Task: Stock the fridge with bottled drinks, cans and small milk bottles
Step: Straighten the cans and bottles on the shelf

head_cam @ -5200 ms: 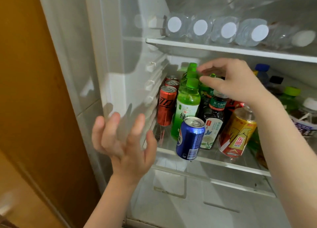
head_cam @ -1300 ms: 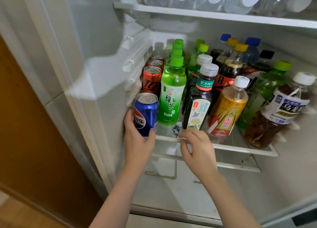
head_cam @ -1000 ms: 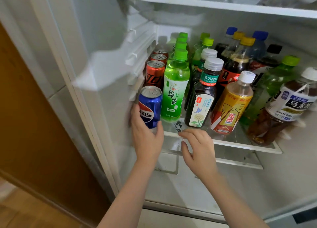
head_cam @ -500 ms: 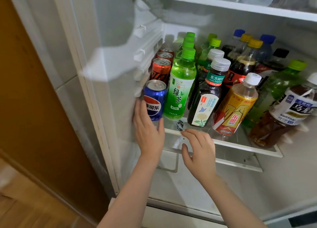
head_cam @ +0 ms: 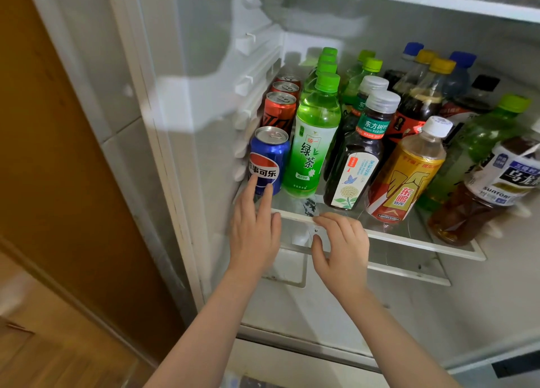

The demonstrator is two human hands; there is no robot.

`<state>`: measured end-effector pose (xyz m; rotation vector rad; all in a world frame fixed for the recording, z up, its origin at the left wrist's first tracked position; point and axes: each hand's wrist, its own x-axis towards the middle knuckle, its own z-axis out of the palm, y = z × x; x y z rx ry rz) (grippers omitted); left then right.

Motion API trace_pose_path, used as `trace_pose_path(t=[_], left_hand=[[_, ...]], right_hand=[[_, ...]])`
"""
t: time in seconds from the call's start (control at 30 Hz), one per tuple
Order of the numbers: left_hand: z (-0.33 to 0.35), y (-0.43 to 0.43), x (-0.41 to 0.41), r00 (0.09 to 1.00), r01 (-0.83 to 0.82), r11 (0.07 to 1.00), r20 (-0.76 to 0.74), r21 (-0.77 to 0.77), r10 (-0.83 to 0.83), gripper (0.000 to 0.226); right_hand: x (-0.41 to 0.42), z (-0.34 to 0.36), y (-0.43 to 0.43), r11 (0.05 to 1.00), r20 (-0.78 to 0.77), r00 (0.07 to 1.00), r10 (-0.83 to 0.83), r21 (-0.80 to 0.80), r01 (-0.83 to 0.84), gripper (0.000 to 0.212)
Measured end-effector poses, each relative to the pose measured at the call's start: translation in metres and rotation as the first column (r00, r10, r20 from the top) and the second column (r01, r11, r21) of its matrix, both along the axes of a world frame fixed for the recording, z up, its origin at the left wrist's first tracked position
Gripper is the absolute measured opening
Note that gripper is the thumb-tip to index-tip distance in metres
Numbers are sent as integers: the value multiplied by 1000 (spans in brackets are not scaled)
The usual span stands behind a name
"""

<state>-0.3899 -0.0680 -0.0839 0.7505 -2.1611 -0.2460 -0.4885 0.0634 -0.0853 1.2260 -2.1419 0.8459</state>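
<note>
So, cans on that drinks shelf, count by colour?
Blue can: 1
Red cans: 3
Total: 4

A warm orange-brown wooden panel (head_cam: 58, 154) fills the left side, plain and matte; just beside it on the right runs a strip of pale grey tiled wall (head_cam: 93, 66), one grout line crossing it at a slant; at the lower left lies a wood-grain floor (head_cam: 73, 367); the light is soft and even, without hard shadows on panel or tiles.
</note>
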Motion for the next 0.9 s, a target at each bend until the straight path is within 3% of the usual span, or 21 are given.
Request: trace_pose_path(t=[0.37, 0.57, 0.9], left_hand=[[4, -6, -3, 974, -48, 996, 216, -77, 64, 59], [5, -10, -2, 989, -24, 1000, 148, 8, 23, 75], [6, -9, -9, 967, -73, 997, 247, 14, 68, 76]], right_hand=[[4, 0, -3, 1000, 7, 1000, -29, -10, 29, 30], [7, 2, -3, 999, -6, 999, -37, -22, 37, 30], [12, 5, -3, 999, 0, 999, -42, -25, 42, 30]])
